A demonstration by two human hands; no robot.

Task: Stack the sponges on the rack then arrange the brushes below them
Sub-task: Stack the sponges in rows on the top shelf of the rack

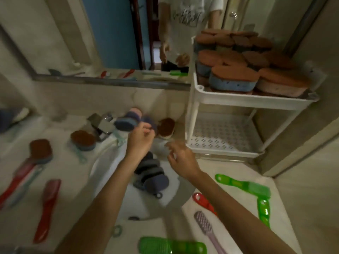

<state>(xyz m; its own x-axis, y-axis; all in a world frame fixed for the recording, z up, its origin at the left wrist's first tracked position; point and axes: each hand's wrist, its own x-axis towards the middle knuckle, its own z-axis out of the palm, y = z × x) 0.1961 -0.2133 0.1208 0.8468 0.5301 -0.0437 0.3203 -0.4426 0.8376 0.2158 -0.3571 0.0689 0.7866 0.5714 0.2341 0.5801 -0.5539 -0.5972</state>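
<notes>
Green brushes [172, 246] line the counter's near edge; my left hand [140, 139] pinches a blue sponge [125, 123], right hand [180, 158] open. I should lift clear toward the rack [244, 101], stacking flat.

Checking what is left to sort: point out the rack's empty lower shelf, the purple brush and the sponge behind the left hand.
lower shelf [225, 133]: head view, bare perforated floor.
purple brush [202, 221]: head view, bristle head.
sponge [166, 128]: head view, brown top.

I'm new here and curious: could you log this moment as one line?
left hand: reaching at blue sponge | right hand: open, empty | rack top: sponges stacked | lower shelf: bare
</notes>
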